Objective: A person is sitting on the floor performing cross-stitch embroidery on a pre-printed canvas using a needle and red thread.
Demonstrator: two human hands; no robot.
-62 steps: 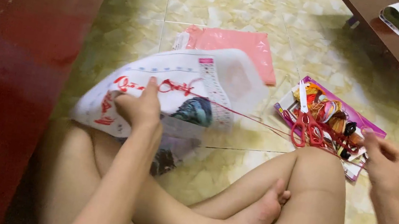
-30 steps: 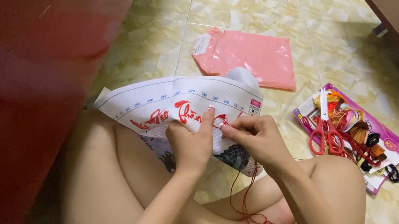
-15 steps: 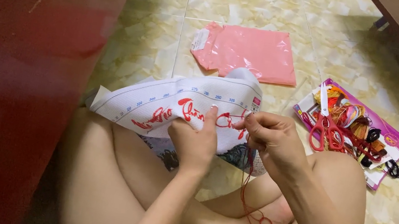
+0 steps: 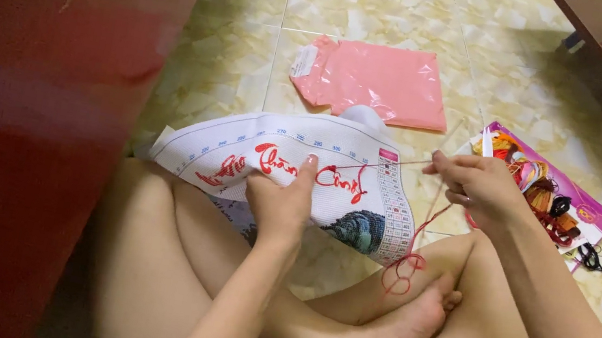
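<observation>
The cross-stitch cloth [image 4: 292, 172] lies over the person's knees, at about ten o'clock from the crossed feet; it is white, printed with a grid and partly worked in red script. The left hand [image 4: 280, 202] pinches its middle, thumb on top and fingers closed under the fabric. The right hand [image 4: 479, 190], at three o'clock from the cloth and clear of it, has its fingers shut on what looks like a needle, though that is too fine to make out surely; a red thread [image 4: 372, 165] runs taut from the stitching to that hand, and its slack loops down by the foot.

The cloth should handle as light, soft and floppy, so it is best held close beside the stitch; the thread is thin and liable to tangle, and needs a steady even pull.

Half a second ago the right hand was at the cloth beside the left; it has since drawn out to the right and the thread has tightened.

A pink plastic bag [image 4: 378, 82] lies on the tiled floor [image 4: 238, 59] at twelve o'clock; a purple card of coloured threads [image 4: 552, 197] at two o'clock.
</observation>
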